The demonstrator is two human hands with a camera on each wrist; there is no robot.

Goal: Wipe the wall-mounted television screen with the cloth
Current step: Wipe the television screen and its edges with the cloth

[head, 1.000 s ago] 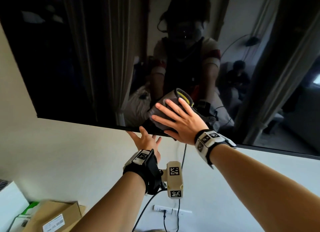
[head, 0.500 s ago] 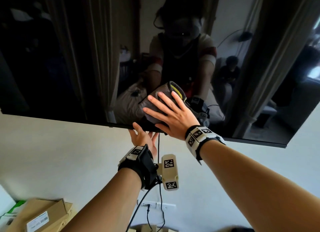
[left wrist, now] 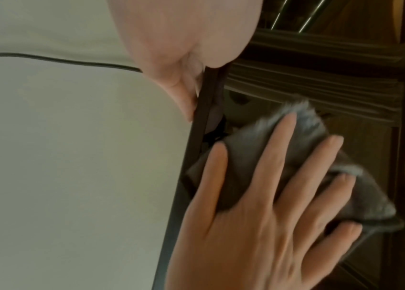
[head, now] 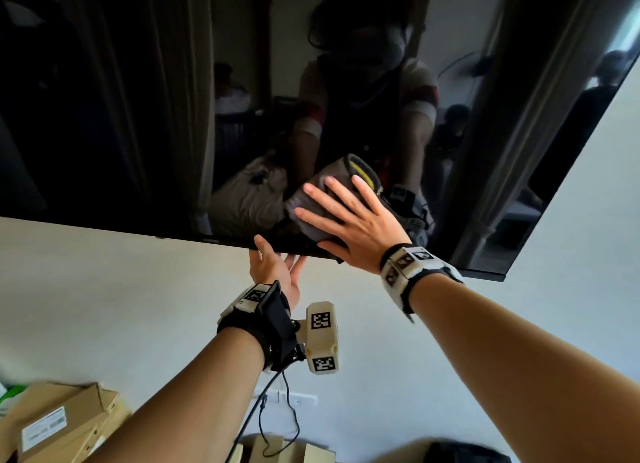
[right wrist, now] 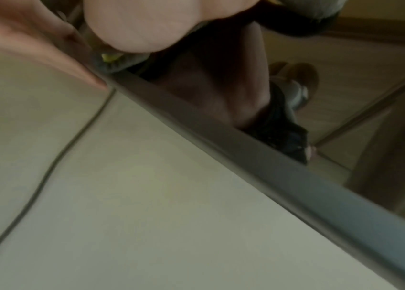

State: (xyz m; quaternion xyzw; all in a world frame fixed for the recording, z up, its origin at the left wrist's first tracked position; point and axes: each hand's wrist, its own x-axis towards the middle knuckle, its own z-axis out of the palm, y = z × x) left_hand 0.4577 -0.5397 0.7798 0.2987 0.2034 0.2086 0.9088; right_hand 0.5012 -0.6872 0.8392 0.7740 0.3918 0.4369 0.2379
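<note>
Head view: wall (head: 104,306) pale, with the wall-mounted television screen (head: 138,116) dark and reflective. Cardboard boxes (head: 62,424) low at left. Right hand (head: 349,220) lies flat, fingers spread wide — pressing the grey cloth (head: 322,189) against the screen's lower part, near its bottom edge. Left hand (head: 273,265) sits below, fingers straight, fingertips touching the bottom bezel — nothing held.

Pale wall (head: 104,289) with outlet (head: 291,401); cardboard boxes (head: 62,424) stacked below
</note>
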